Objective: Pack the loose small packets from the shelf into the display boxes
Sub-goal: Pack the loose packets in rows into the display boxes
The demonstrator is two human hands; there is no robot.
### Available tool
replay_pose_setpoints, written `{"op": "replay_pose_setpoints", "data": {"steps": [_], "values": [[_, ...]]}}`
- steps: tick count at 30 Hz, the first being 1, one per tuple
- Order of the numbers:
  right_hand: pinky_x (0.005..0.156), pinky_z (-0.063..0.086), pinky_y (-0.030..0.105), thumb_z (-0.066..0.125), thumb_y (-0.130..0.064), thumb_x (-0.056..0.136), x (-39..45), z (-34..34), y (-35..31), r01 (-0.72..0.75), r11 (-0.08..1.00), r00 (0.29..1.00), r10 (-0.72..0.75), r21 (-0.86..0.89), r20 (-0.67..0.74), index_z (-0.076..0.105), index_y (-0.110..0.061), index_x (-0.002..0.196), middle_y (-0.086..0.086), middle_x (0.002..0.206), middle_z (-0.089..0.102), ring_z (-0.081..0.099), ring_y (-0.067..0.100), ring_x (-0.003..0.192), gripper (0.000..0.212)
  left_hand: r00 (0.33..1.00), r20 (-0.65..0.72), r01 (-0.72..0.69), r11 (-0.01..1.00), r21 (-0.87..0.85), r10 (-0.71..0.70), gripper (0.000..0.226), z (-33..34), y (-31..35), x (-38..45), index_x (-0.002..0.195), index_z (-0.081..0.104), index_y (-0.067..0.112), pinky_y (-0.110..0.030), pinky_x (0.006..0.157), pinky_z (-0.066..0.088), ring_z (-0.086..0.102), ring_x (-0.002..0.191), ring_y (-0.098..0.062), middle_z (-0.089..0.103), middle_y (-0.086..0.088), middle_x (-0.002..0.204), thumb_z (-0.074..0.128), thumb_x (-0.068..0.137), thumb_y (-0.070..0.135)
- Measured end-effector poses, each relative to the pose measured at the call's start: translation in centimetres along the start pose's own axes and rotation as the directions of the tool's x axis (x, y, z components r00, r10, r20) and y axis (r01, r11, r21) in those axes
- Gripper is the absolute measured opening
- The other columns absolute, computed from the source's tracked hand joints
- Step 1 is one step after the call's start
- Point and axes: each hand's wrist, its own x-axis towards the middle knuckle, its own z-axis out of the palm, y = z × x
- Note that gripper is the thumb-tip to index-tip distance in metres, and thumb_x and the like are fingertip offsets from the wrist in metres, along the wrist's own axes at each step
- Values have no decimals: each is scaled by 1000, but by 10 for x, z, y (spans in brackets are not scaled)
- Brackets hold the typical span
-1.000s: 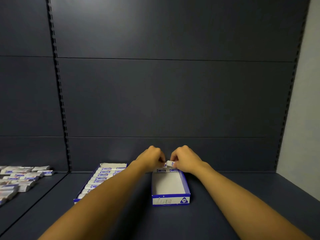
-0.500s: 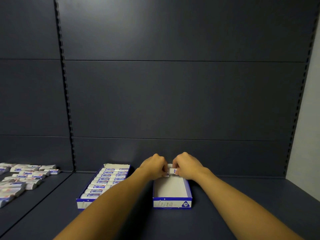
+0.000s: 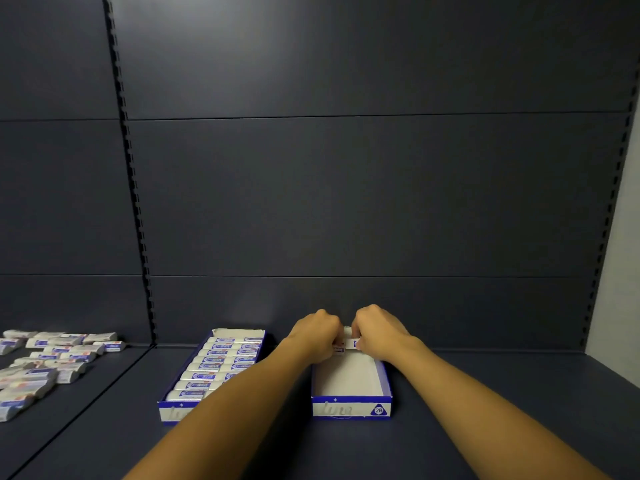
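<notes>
Head view, single frame. Both hands are seen low, right of centre, at the far end of the right display box (image 3: pixel 351 408). A small packet (image 3: pixel 350 342) is pinched between the left hand (image 3: pixel 317 336) and the right hand (image 3: pixel 377 332), fingers curled round its two ends; a second packet appears to lie under the left fingers, though the view there is too small for certainty. The packet is held just above the box's far wall, and most of the white floor (image 3: pixel 346 377) nearer the camera is bare.

Judgement on the step: the packet is being seated as the first row. It should be kept level, square to the side walls and pushed flush against the far wall, so that later rows stack without gaps, as in the neighbouring box. Release should be made by both hands together to prevent tipping.

Surroundings: a filled display box (image 3: pixel 214 367) stands just left, its near end partly hidden by the left forearm. Loose packets (image 3: pixel 45 362) are spread at lower left of the frame, well apart, across a shelf divider seam (image 3: pixel 86 403). The reach to them passes the filled box, so that box could be knocked.
</notes>
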Motion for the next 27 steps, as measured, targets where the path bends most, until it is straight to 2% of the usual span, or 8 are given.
{"op": "replay_pose_setpoints", "data": {"steps": [9, 13, 16, 21, 27], "values": [[78, 58, 35, 65, -8, 90, 2, 5, -1, 5, 999, 1000, -5, -46, -10, 76, -14, 102, 7, 104, 70, 67, 25, 90, 17, 995, -89, 21, 992, -121, -32, 21, 5, -3, -2, 106, 77, 15, -39, 87, 59, 66, 96, -23, 71, -5, 110, 64, 92, 6], [70, 50, 32, 66, -8, 89, 4, 6, -6, 16, 994, 1000, -18, -112, -16, 72, -14, 105, 8, 106, 66, 65, 27, 93, 18, 993, -113, 10, 991, -136, -26, 22, 6, -6, -4, 105, 78, 17, -35, 85, 58, 66, 96, -21, 73, -2, 108, 65, 91, 5], [70, 50, 31, 65, -7, 91, 5, 10, -7, 18, 992, 999, -21, -127, -27, 67, -17, 106, 6, 106, 64, 62, 24, 89, 17, 992, -126, -17, 991, -129, 1, 24, 6, -7, -5, 106, 78, 17, -30, 82, 55, 66, 98, -19, 74, -1, 109, 64, 90, 5], [78, 54, 34, 68, -12, 91, 8, 15, -6, 8, 992, 1000, -12, -125, -27, 70, -17, 104, 6, 107, 64, 64, 25, 93, 14, 993, -118, -9, 993, -115, -5, 21, 6, -5, -5, 111, 75, 16, -36, 89, 58, 67, 100, -21, 72, -3, 113, 64, 93, 10], [74, 50, 32, 67, -13, 93, 14, 21, -10, -31, 989, 999, 24, -145, -48, 68, -15, 107, 8, 108, 65, 65, 25, 94, 14, 992, -119, 14, 990, -140, -31, 21, 11, -6, -2, 110, 76, 15, -39, 91, 58, 67, 99, -22, 72, -5, 112, 63, 95, 10]]}}
